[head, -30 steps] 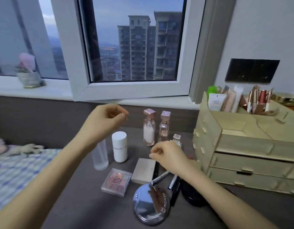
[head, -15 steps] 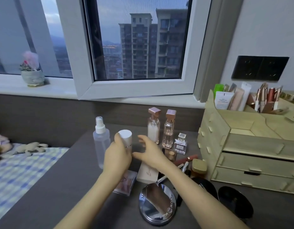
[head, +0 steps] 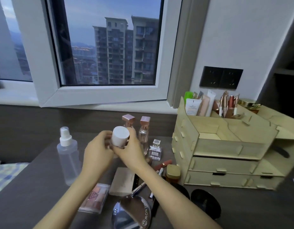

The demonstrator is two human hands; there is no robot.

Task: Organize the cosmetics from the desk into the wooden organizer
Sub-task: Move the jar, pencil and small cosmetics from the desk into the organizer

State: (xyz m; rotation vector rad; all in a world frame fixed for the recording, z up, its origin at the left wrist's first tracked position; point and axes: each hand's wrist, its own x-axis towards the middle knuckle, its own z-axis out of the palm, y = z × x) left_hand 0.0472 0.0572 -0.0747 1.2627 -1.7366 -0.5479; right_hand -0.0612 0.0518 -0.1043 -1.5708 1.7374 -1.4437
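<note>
dusk-lit window (head: 110,47) sits behind a dark desk (head: 35,187). both hands hold one white bottle (head: 120,136) above the desk, upright, cap toward 12 o'clock: left hand (head: 98,154) wrapped round its body, right hand (head: 131,151) closed on its other side. its lower part is hidden by fingers. at 9 o'clock stands one clear spray bottle (head: 68,156); at 1 o'clock, three perfume bottles, one half hidden. wooden organizer (head: 225,146) at 3 o'clock shows two shut drawers.
</note>
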